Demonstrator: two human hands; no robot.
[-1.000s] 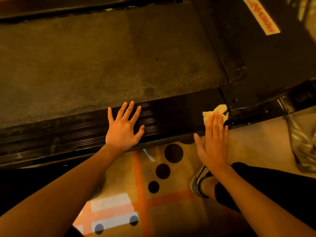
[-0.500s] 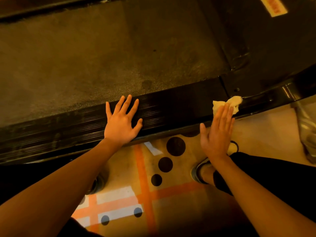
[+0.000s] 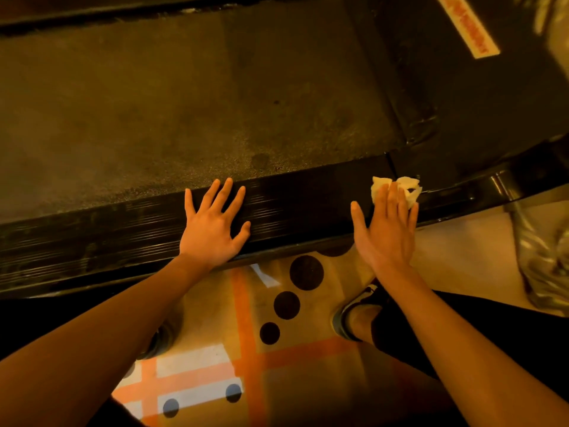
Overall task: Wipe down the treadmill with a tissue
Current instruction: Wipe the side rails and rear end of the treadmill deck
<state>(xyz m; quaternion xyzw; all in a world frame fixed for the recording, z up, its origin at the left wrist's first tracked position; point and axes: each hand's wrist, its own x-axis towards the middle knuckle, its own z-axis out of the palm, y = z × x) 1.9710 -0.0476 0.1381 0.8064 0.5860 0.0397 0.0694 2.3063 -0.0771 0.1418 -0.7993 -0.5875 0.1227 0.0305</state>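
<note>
tissue [image 3: 397, 188] lay pressed under the right hand's [image 3: 385, 232] straight, joined fingers [image 3: 392, 201], the rail [image 3: 308, 195] stretching left toward the splayed left hand [image 3: 212, 224].

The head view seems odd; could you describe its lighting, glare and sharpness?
Head view: dim, warm orange cast; glare streak on the glossy frame right of the tissue; side rail ridges look smeared; label text too blurred to read.
</note>
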